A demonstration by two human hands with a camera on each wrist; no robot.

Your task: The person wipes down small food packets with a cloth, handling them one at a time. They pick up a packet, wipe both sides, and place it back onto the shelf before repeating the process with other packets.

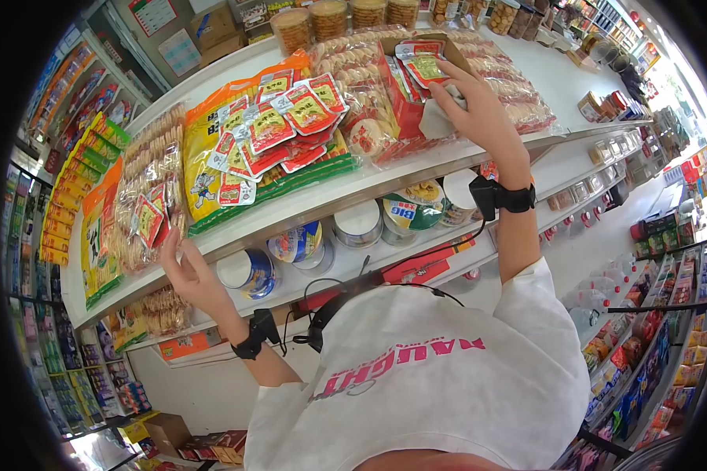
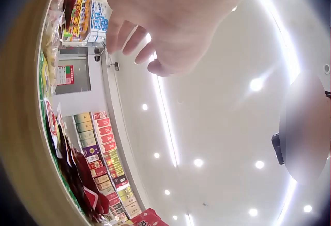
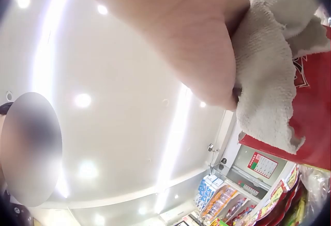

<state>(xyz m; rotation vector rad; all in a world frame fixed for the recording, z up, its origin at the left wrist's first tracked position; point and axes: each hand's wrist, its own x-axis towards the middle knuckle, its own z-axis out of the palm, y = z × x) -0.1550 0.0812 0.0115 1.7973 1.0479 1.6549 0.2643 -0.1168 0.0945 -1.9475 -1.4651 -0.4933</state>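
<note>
In the head view, the left hand [image 1: 192, 279] has its fingertips beside a few red-and-white packets [image 1: 149, 217] lying on a clear bag of round biscuits [image 1: 145, 161]. Its fingers are loosely bent and hold nothing in the left wrist view. A pile of similar packets [image 1: 271, 125] covers a yellow, orange and green bag [image 1: 200, 149]. The right hand [image 1: 479, 118] is over a red open box [image 1: 408, 118], gripping a whitish cloth [image 1: 441, 118] with its lower fingers. Its extended fingers are by packets [image 1: 423, 67] in the box; contact is unclear. The cloth [image 3: 266, 76] hangs beside the palm in the right wrist view.
Biscuit jars [image 1: 328, 20] line the shelf's back. More bagged biscuits [image 1: 495, 86] flank the box on the right. Below the white shelf edge [image 1: 291, 206] stand lidded tubs [image 1: 357, 220]. Stocked shelves [image 1: 78, 345] rise on the left, and small jars [image 1: 593, 106] stand at the right end.
</note>
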